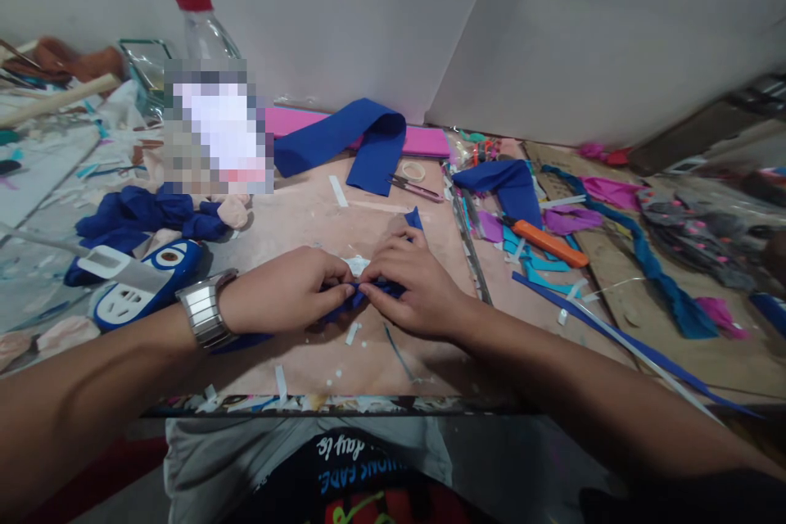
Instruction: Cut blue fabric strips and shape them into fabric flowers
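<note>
Both of my hands meet over the middle of the work board [307,221], pinching a piece of dark blue fabric [347,304] between them. My left hand [291,286], below a silver watch, is closed with thumb and forefinger on the fabric. Close against it, my right hand [414,278] is closed on the same piece, its thumb and fingers nearly touching the left thumb. A blue corner of cloth [413,219] sticks up past the right fingers. Just behind the fingertips shows a small whitish patch [356,264]. Most of the held fabric is hidden by my fingers.
A blue strip [374,139] rests over pink material [430,141] at the back, near small pink-handled snips [417,187]. An orange cutter [546,241] lies right among scraps. At left are a blue-and-white power socket [147,286], blue and pale scrunchies [147,213] and a red-capped bottle [209,33].
</note>
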A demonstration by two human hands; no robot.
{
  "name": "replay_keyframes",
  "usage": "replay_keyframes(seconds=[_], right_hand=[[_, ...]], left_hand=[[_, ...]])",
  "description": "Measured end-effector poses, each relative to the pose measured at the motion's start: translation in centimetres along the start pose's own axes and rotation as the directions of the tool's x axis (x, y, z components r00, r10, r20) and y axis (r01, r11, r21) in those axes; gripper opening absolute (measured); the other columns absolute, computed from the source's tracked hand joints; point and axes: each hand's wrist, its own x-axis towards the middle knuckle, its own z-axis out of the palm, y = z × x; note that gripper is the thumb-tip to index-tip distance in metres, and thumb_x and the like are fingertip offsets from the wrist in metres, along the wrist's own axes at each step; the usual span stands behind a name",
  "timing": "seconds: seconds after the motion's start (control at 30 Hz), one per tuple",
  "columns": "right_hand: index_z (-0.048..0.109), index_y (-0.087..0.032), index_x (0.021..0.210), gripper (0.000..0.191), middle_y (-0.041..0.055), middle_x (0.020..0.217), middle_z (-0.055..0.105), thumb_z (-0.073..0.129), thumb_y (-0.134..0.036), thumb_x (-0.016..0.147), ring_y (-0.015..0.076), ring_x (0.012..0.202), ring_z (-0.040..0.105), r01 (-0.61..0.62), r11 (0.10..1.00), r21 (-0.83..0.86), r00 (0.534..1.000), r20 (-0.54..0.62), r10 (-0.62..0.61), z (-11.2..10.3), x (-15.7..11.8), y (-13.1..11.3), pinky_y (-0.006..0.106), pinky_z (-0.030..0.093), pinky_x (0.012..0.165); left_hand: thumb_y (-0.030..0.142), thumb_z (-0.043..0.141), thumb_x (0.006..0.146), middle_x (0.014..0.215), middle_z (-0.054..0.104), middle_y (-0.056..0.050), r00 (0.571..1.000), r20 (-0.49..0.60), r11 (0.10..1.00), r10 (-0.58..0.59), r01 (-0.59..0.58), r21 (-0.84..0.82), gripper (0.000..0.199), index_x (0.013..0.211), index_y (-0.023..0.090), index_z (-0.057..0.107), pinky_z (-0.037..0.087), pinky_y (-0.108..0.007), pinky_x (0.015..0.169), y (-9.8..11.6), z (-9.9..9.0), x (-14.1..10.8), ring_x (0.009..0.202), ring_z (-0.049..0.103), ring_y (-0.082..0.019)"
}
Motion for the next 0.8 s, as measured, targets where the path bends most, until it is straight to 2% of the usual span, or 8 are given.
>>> replay_keyframes(seconds=[0.1,0.23,0.4,0.5,0.7,0.8], right_hand=[[0.071,-0.021,0.089,0.013,0.0003,0.083,0.075,0.064,-0.028,0.098,0.0187,0.087,0.065,0.020,1.000,-0.004,1.000,-0.004,-0.020,-0.01,-0.04,-0.01,0.044,0.030,0.103],[0.072,-0.022,0.091,0.011,-0.0007,0.084,0.076,0.066,-0.027,0.097,0.0175,0.085,0.066,0.034,0.999,-0.005,0.999,-0.027,-0.034,0.05,-0.10,0.15,0.043,0.030,0.103],[0.072,-0.022,0.093,0.011,-0.0006,0.086,0.078,0.065,-0.028,0.098,0.0169,0.084,0.067,0.052,0.998,-0.026,0.998,-0.042,-0.053,0.07,-0.12,0.20,0.043,0.031,0.104],[0.074,-0.023,0.096,0.009,-0.0009,0.086,0.078,0.067,-0.028,0.098,0.0162,0.084,0.068,0.079,0.997,-0.026,0.996,-0.050,-0.080,0.03,-0.12,0.14,0.044,0.031,0.105],[0.075,-0.025,0.097,0.008,-0.0010,0.087,0.079,0.067,-0.024,0.098,0.0159,0.083,0.068,0.161,0.983,-0.092,0.980,-0.107,-0.171,-0.13,-0.08,0.11,0.047,0.029,0.108],[0.075,-0.024,0.096,0.007,-0.0013,0.086,0.079,0.068,-0.023,0.097,0.0161,0.083,0.068,0.205,0.968,-0.142,0.968,-0.114,-0.222,-0.33,-0.09,0.08,0.047,0.029,0.108]], left_hand=[[0.037,0.046,0.102,0.080,0.074,-0.005,0.998,0.061,0.992,-0.013,0.020,-0.124,0.032,0.092,0.016,0.067,0.048,-0.022,0.055,-0.31,0.19,0.06,0.059,0.065,-0.013],[0.035,0.050,0.099,0.087,0.074,-0.007,0.997,0.071,0.973,-0.015,0.030,-0.227,0.028,0.096,0.015,0.068,0.052,-0.023,0.057,-0.33,0.38,0.18,0.065,0.066,-0.014],[0.024,0.052,0.093,0.090,0.074,-0.007,0.987,0.144,0.927,-0.072,0.120,-0.356,0.019,0.096,0.014,0.068,0.056,-0.025,0.064,0.15,0.10,0.07,0.068,0.067,-0.013],[0.021,0.052,0.091,0.097,0.077,-0.010,0.978,0.179,0.899,-0.104,0.170,-0.405,0.020,0.100,0.014,0.069,0.059,-0.027,0.068,0.26,-0.14,0.02,0.073,0.071,-0.015],[0.023,0.051,0.095,0.100,0.078,-0.013,0.968,0.212,0.849,-0.133,0.222,-0.480,0.022,0.096,0.012,0.070,0.060,-0.028,0.074,0.29,-0.46,-0.08,0.079,0.074,-0.017],[0.028,0.052,0.097,0.098,0.078,-0.013,0.971,0.209,0.825,-0.113,0.209,-0.525,0.024,0.093,0.012,0.070,0.060,-0.032,0.079,0.04,-0.48,-0.03,0.079,0.073,-0.017]])
